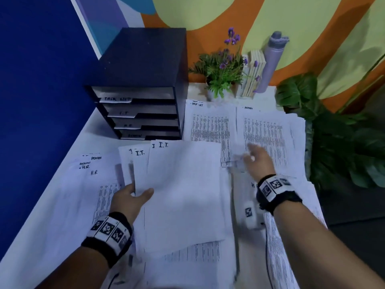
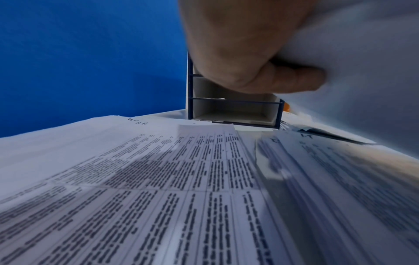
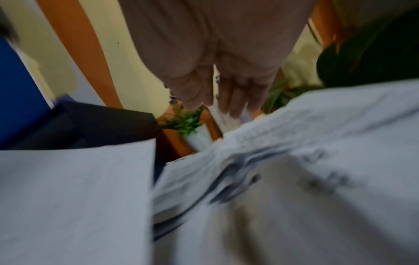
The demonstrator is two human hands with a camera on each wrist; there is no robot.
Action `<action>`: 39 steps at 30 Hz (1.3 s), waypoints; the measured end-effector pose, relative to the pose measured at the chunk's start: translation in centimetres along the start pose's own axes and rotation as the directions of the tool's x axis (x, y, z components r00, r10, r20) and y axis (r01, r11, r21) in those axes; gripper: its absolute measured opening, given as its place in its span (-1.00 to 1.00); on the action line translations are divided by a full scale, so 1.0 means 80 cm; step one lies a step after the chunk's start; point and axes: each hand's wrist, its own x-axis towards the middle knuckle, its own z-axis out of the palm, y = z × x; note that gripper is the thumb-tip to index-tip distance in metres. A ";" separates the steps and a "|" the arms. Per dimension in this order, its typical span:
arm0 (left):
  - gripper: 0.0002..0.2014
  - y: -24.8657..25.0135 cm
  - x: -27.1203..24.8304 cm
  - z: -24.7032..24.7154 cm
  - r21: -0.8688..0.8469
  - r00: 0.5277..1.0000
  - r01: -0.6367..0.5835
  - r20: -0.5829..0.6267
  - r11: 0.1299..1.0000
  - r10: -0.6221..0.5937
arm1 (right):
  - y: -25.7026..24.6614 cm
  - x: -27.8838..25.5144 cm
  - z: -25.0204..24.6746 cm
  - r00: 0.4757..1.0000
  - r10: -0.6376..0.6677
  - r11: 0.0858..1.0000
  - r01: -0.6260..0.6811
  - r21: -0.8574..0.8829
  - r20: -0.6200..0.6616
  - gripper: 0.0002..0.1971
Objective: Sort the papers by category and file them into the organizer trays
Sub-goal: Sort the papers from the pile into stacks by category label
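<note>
White paper everywhere — printed sheets cover table [image 1: 62, 215] nearest camera. Left hand [image 1: 130, 198] pinches fanned I.T. sheets [image 1: 183, 184] at lower left edge, thumb on top; sheets lifted just above pile, long axis running away from person, headings at far end. Likely light, floppy, slippery — better gripped mid-edge. Right hand [image 1: 257, 160] fingers straight, blurred, over far-right pile, holding nothing. Beyond, black organizer [image 1: 141, 84], labelled trays facing person.
</note>
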 end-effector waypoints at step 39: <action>-0.85 -0.034 0.022 -0.108 -0.143 0.959 0.108 0.274 0.984 -0.066 | -0.065 -0.161 0.161 0.989 0.056 0.741 -0.133 0.658 0.138 -0.90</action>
